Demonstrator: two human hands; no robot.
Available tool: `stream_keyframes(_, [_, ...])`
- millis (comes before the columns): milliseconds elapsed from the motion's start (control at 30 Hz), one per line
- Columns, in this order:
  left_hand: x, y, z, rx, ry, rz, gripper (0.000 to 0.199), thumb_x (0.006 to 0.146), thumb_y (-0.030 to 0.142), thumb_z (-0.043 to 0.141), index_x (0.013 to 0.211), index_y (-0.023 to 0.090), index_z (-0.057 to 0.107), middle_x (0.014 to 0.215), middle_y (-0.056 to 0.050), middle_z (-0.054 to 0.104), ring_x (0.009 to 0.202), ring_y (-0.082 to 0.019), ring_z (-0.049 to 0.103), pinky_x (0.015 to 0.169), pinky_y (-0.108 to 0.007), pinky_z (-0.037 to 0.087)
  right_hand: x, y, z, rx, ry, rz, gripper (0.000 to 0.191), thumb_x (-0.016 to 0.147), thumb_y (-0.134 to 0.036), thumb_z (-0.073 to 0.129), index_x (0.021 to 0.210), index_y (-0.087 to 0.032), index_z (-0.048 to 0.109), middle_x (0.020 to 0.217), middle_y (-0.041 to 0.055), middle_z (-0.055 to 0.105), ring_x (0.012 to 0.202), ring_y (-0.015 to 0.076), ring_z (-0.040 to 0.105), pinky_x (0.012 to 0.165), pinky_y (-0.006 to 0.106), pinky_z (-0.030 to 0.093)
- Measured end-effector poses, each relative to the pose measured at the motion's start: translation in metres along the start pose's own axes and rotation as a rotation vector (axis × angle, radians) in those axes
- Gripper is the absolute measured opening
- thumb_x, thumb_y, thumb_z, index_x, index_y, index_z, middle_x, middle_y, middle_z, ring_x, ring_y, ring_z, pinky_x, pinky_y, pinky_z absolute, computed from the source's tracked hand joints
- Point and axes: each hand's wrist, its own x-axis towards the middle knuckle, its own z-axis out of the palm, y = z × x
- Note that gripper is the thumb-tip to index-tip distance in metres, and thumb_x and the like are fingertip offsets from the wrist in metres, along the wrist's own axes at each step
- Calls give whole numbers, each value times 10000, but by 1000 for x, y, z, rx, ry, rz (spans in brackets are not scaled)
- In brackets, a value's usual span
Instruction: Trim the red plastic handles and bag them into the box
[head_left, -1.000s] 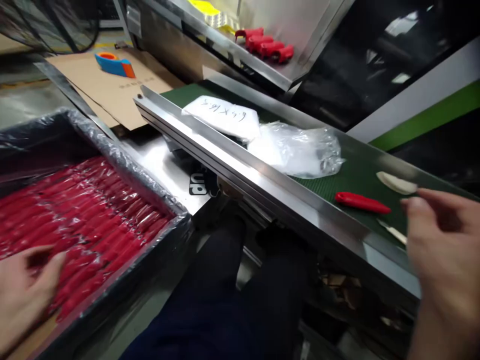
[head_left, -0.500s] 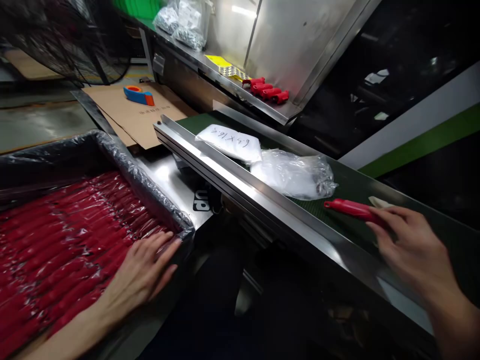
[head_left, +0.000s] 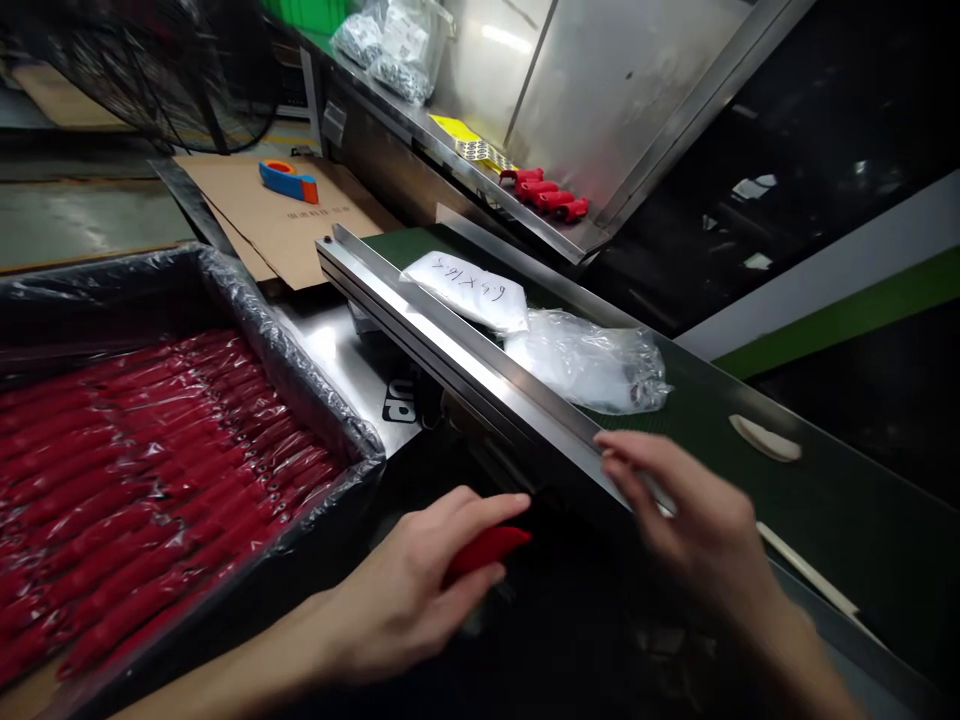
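Observation:
A red handle-like piece (head_left: 487,552) is held between the thumb and fingers of my left hand (head_left: 409,575), in front of the metal rail (head_left: 465,365). My right hand (head_left: 694,515) is over the near edge of the green belt (head_left: 697,430), its fingertips pinched together; whether something small is between them cannot be made out. Left of my hands, a box lined with dark plastic (head_left: 292,370) holds rows of wrapped red pieces (head_left: 165,450). On the belt lie a clear plastic bag (head_left: 592,360) and a white packet with handwriting (head_left: 472,290).
A pale curved piece (head_left: 766,438) and a thin pale strip (head_left: 810,570) lie on the belt's right part. Beyond are a metal shelf with red parts (head_left: 544,195), cardboard (head_left: 247,225) with a blue and orange tape dispenser (head_left: 289,182), and a fan (head_left: 165,80).
My left hand has left the box edge and moved right, now holding the red piece. My right hand has let go of the red piece and moved left, uncovering the pale curved piece.

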Motion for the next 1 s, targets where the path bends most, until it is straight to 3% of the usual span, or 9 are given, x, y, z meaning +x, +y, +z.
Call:
stream_keyframes(100, [-22, -7, 4, -117, 43, -257, 274, 865, 199, 555, 1122, 291, 584, 940, 35, 646, 813, -121, 625, 735, -202, 504, 27, 64, 9, -81, -36, 209, 218, 956, -267, 497, 1069, -197, 670, 1078, 54, 688, 989, 170, 644, 904, 328, 507])
stream_keyframes(200, [-35, -7, 12, -140, 1, -341, 226, 842, 199, 555, 1050, 279, 593, 900, 42, 642, 788, -122, 614, 707, -196, 495, 50, 109, 24, -133, -166, 327, 202, 947, -306, 544, 1013, -164, 671, 1032, 62, 683, 945, 171, 636, 907, 384, 502])
stream_keyframes(367, [-36, -2, 16, -148, 44, -232, 279, 826, 204, 557, 1085, 303, 578, 985, 30, 656, 834, -137, 625, 713, -201, 497, 69, 126, 47, -169, -323, 399, 271, 938, -418, 577, 966, -157, 646, 1001, 40, 651, 895, 146, 605, 880, 370, 502])
stream_keyframes(500, [-31, 2, 14, -157, 23, -261, 257, 832, 190, 548, 1056, 311, 584, 905, 47, 629, 789, -120, 605, 706, -199, 477, 67, 125, 40, -206, -268, 468, 281, 921, -425, 588, 861, -152, 611, 888, 21, 611, 849, 144, 571, 843, 356, 482])
stream_keyframes(633, [-28, 4, 17, -215, 13, -298, 233, 863, 211, 540, 1079, 292, 562, 915, 31, 611, 801, -128, 588, 729, -229, 468, 52, 102, 14, -137, -163, 509, 266, 946, -393, 508, 836, -168, 598, 818, 15, 594, 771, 148, 548, 767, 317, 436])
stream_keyframes(767, [-20, 8, 26, -438, 95, -397, 248, 900, 284, 584, 1138, 287, 516, 970, 18, 595, 844, -127, 557, 751, -243, 461, 20, 39, -6, 60, -202, 457, 310, 966, -475, 440, 859, -219, 580, 828, -5, 594, 764, 137, 551, 703, 273, 409])
stream_keyframes(900, [-6, 18, 39, -721, 141, -403, 406, 826, 359, 732, 1149, 272, 502, 1008, 18, 581, 749, -85, 495, 659, -219, 430, -19, -29, 2, 354, -320, 381, 240, 1001, -391, 434, 852, -233, 536, 801, -32, 545, 718, 89, 518, 654, 220, 408])
stream_keyframes(1000, [1, 21, 48, -904, 168, -453, 494, 765, 360, 798, 1126, 235, 486, 946, 17, 578, 708, -72, 484, 614, -210, 407, -42, -59, 20, 543, -348, 337, 185, 1007, -287, 434, 858, -231, 528, 799, -30, 528, 692, 75, 508, 628, 195, 416])
